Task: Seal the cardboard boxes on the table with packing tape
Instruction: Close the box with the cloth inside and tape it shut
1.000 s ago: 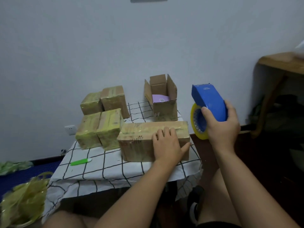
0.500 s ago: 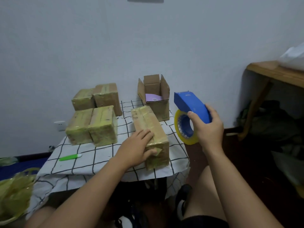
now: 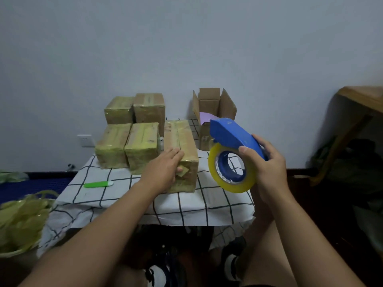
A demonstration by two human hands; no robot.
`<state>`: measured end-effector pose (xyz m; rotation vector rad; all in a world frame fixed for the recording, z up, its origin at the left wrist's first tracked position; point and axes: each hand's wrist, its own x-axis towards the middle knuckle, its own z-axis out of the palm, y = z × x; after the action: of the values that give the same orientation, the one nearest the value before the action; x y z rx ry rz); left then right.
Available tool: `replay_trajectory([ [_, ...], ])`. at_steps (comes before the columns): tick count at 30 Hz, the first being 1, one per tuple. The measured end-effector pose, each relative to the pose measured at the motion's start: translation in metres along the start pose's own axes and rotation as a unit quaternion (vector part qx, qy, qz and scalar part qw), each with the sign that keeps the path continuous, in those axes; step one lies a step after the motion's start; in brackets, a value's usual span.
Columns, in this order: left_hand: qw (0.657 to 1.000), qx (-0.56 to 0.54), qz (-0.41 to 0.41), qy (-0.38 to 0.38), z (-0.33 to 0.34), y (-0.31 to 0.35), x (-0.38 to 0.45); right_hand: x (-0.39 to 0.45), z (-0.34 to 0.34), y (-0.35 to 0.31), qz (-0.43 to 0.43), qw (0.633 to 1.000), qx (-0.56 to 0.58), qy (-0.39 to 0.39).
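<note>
A long taped cardboard box [image 3: 182, 141] lies end-on toward me on the checked tablecloth [image 3: 217, 201]. My left hand [image 3: 161, 170] rests on its near left corner, fingers flat on top and thumb against the front face. My right hand [image 3: 267, 168] grips a blue tape dispenser [image 3: 232, 133] holding a yellow tape roll [image 3: 230, 170], raised to the right of the box. An open cardboard box [image 3: 215, 106] with a purple item inside stands behind the dispenser. Several taped boxes [image 3: 128, 146] are grouped at the back left.
A green cutter [image 3: 97, 184] lies on the cloth at the front left. A bin of crumpled yellow tape [image 3: 18, 220] stands at lower left. A wooden table [image 3: 364, 100] is at the right, with dark bags beneath it. The wall is close behind.
My left hand has turned the long box from lying crosswise to pointing end-on at me, beside the taped boxes. The dispenser has come lower and nearer the box.
</note>
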<state>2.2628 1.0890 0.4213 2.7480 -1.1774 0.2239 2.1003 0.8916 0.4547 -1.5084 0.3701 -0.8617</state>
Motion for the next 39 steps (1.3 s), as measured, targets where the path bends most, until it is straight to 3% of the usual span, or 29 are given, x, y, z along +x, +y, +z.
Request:
replay_trajectory([
  [3,0.997,-0.071,-0.021,0.016,0.008,-0.009,0.006,0.002,0.002,-0.002,0.023,0.999,0.032,-0.033],
  [5,0.983,-0.165,-0.034,0.071,0.005,-0.003,0.005,0.001,0.001,-0.004,0.038,0.996,0.054,-0.062],
  [8,0.894,-0.41,-0.108,0.149,-0.023,0.018,-0.002,-0.001,-0.003,-0.001,0.056,0.99,0.075,-0.107],
  [10,0.811,-0.561,-0.149,0.075,-0.046,0.029,-0.008,-0.005,-0.004,0.0,0.061,0.986,0.079,-0.131],
  [12,0.767,-0.627,-0.136,-0.014,-0.06,0.034,-0.019,-0.01,-0.003,0.0,0.063,0.984,0.086,-0.145],
  [16,0.775,-0.626,-0.057,-0.064,-0.061,0.037,-0.038,-0.013,-0.004,-0.001,0.084,0.973,0.12,-0.18],
  [20,0.714,-0.688,-0.094,-0.084,-0.064,0.037,-0.043,-0.014,-0.001,0.0,0.106,0.949,0.187,-0.229],
  [24,0.695,-0.706,-0.112,-0.079,-0.066,0.035,-0.048,-0.012,0.003,0.008,0.109,0.939,0.203,-0.255],
  [32,0.679,-0.712,-0.154,-0.091,-0.072,0.033,-0.049,-0.01,0.001,0.012,0.11,0.939,0.197,-0.259],
  [39,0.695,-0.69,-0.163,-0.117,-0.08,0.028,-0.044,-0.01,-0.005,0.008,0.086,0.955,0.137,-0.247],
])
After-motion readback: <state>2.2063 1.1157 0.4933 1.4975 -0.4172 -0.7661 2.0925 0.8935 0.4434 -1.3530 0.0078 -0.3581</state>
